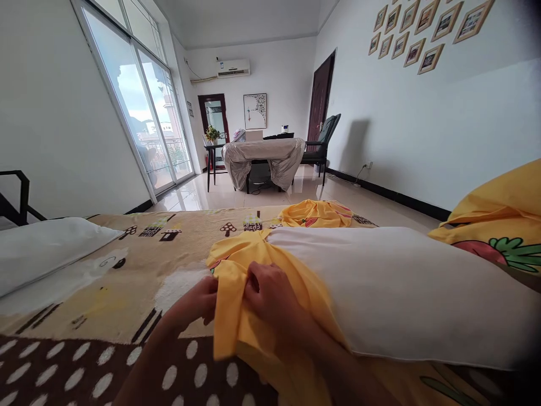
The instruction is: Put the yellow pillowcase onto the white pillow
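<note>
Brown polka-dot blanket band sits nearest, bottom L, w/ both forearms crossing low in frame. Past it, beige patterned blanket runs to its far edge, w/ pale tiled floor beyond.

Yellow cover is mid-bed, over the L end of the big white pillow; its edge slants down across the pillow. Can't tell how far in the pillow goes. R hand is closed, fingers curled tight, w/ a bunch of cover in its grip. L hand is half-curled at the L edge of a hanging flap; fingertips hidden, so can't tell if it has hold.

Room to move: beige stretch btwn L hand & small white pillow, far L. R side tighter: big pillow fills it, w/ yellow pillow just behind at frame edge. Yellow cloth heap lies near blanket's far edge, behind big pillow. More floor separates the bed from the covered table & dark chair in bkgd.
</note>
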`<move>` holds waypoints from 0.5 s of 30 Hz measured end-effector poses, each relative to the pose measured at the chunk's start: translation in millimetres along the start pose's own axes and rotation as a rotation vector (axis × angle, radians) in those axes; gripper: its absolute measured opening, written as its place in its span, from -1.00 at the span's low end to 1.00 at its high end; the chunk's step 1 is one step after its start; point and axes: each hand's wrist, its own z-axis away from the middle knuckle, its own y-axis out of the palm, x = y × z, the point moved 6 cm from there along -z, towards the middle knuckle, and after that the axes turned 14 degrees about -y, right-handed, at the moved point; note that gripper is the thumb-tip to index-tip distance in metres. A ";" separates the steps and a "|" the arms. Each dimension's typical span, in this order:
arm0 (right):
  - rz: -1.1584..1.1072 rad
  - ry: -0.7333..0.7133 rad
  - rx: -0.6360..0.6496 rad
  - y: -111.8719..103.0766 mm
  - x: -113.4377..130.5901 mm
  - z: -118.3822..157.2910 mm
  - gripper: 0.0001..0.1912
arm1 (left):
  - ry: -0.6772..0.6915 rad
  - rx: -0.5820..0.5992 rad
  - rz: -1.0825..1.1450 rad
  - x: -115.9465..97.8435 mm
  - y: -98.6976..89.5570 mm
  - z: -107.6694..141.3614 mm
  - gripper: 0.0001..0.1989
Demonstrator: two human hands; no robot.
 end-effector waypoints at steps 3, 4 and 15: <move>0.001 -0.007 0.039 3.5 1.5 -0.5 -0.92 | 0.074 -0.023 -0.270 -8.0 -3.7 9.0 -0.93; -0.001 -0.011 0.048 4.1 2.1 -0.8 -0.92 | 0.121 -0.090 -0.287 -13.2 -7.8 12.6 -0.92; 0.022 -0.034 0.086 9.7 3.2 -0.6 -0.90 | 0.221 -0.198 -0.339 -22.9 10.2 8.9 -0.73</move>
